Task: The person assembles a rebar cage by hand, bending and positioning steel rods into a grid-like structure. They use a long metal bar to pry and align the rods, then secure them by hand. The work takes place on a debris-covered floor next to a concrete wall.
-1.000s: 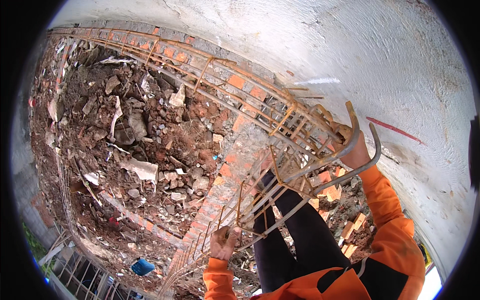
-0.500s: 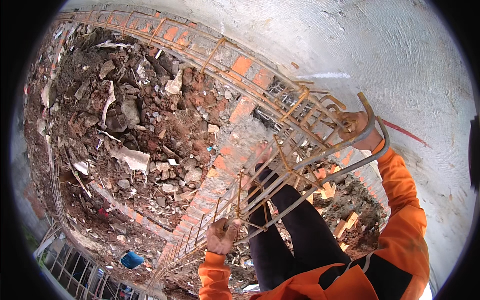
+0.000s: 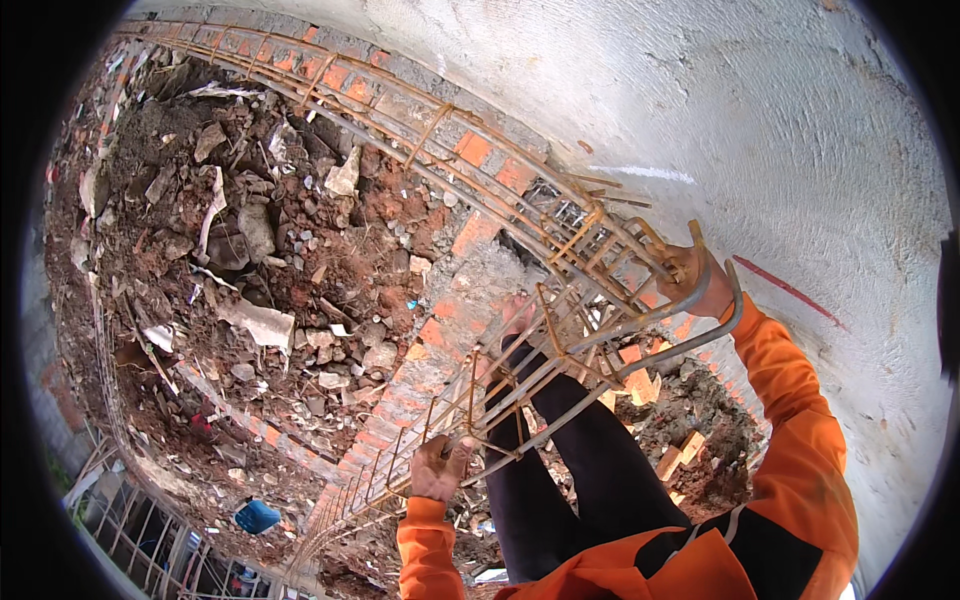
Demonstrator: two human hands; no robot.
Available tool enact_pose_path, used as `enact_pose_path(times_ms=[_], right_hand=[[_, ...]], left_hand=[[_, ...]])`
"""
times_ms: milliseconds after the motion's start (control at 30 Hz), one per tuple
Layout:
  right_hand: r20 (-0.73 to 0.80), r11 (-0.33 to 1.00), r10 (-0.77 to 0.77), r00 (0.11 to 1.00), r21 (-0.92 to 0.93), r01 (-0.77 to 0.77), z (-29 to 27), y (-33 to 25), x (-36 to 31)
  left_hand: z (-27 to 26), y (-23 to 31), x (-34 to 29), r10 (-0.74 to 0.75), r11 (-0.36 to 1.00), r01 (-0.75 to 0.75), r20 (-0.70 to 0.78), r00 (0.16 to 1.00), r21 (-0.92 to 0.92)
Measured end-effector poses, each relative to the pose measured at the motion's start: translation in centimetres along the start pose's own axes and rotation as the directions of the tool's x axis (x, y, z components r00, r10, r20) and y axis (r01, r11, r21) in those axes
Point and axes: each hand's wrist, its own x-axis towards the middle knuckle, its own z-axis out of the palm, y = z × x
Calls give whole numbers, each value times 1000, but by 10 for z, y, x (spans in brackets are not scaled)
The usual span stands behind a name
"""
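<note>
Rebar cage point(image 3: 563, 358): long axis runs eight to two o'clock. Left hand point(image 3: 436, 469): fingers grip a stirrup point(image 3: 472, 400); right hand point(image 3: 683, 271): fingers grip the hooked end point(image 3: 737, 300), two o'clock.

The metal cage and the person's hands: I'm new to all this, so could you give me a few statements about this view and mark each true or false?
1. The left hand grips the metal cage. True.
2. The right hand is down by the feet. False: the right hand is up at the cage's bent bar ends, with the pale wall behind it in the view.
3. The wall bears a red streak. True.
4. Both sleeves are blue. False: the sleeves are orange.
5. Broken rubble lies to the left of the legs. True.
</note>
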Motion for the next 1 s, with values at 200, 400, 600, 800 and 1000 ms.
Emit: enact_pose_path(times_ms=[200, 400, 600, 800, 1000], right_hand=[[-66, 998, 65, 996, 1, -65, 2, -16, 1], [46, 986, 165, 985, 24, -166, 4, -1, -3], [-36, 958, 222, 974, 193, -212, 23, 24, -8], [-71, 955, 167, 983, 258, -143, 26, 11, 5], [-110, 670, 487, 866, 683, -290, 54, 8, -44]], left_hand=[[5, -30, 0, -91, 994, 90, -18, 996, -69], [25, -23, 17, -274, 959, 243, -266, 924, -144], [42, -35, 33, -111, 986, 141, -288, 951, 85], [46, -78, 36, 36, 882, 99, -275, 961, 461], [59, -96, 56, -85, 954, 166, -305, 948, 249]])
